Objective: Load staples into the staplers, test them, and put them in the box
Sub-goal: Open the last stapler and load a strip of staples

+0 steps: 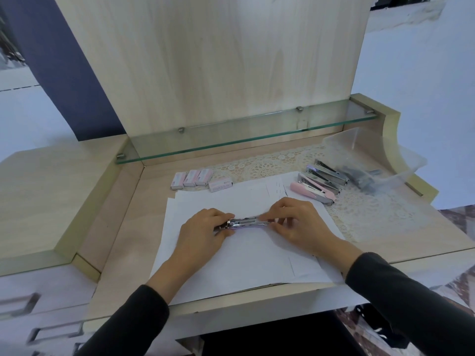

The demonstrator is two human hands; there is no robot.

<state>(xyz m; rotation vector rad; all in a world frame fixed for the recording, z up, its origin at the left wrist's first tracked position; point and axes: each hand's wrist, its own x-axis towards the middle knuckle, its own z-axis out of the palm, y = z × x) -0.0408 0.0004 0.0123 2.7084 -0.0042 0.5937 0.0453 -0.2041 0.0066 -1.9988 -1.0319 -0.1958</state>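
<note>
At the centre of the frame, a metal stapler (pixel 248 223) is held over white paper sheets (pixel 244 263) on the desk (pixel 123 227). Its left end is gripped by the left hand (pixel 203 227) and its right end is pinched by the right hand (pixel 295 222). At right, more staplers (pixel 318 181) are laid beside a clear box (pixel 372 160).

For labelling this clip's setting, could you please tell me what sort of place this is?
Most likely a room in a home, not an office: a wooden desk with a glass shelf on its back panel, a lace mat on top, and drawers at the left.
</note>
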